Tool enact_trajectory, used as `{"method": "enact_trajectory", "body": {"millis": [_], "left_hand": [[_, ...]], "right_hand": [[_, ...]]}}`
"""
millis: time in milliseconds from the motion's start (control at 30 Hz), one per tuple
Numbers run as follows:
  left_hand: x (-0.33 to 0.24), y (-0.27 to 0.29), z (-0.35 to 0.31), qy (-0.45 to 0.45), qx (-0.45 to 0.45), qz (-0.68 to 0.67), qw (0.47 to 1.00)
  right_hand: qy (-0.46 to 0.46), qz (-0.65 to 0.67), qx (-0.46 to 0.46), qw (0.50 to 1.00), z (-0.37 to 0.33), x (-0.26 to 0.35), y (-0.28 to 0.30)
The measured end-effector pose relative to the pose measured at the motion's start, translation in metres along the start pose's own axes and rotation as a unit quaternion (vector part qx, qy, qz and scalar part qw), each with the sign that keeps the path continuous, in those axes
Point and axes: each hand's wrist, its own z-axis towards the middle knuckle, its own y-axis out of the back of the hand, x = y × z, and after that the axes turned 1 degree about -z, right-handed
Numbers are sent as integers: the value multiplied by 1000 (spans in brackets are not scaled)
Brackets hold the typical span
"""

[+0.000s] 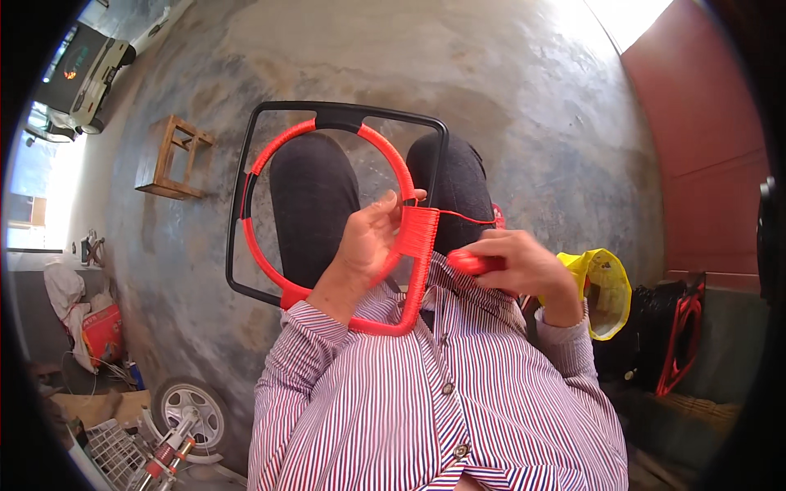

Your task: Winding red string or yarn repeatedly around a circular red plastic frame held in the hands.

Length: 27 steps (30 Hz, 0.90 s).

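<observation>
Over my lap lies a square black frame (340, 121) with a round ring inside it. Red cord (421, 233) is wound tightly round much of the ring, the right side and the lower right corner; the top and left bars are bare black. My left hand (367, 244) reaches through the ring, its fingers closed on the frame by the wound part. A loose red strand (467, 218) runs from the upper end of the winding toward my right knee. Beside the frame, my right hand (524, 260), slightly blurred, is closed on a red bundle of cord (471, 262).
A yellow bag (607, 295) stands open at my right, with black and red frames (681, 340) beyond it. On the left are a wooden stool (173, 159), a wheel (192, 413) and a parked vehicle (86, 78). A red door (704, 147) is at the far right.
</observation>
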Motion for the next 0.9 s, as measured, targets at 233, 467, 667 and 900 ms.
{"method": "enact_trajectory", "body": {"millis": [233,467,667,900], "left_hand": [[0,-13,-9,22,28,-39,999],[1,0,-2,-57,-64,-1,996],[17,5,1,-318,-145,326,879],[20,-3,-9,-398,-16,401,825]], "right_hand": [[-60,32,-174,982,68,18,-27],[-59,198,-270,940,65,-23,-17],[96,-93,-340,931,83,10,-24],[138,-47,-266,953,103,8,-38]]}}
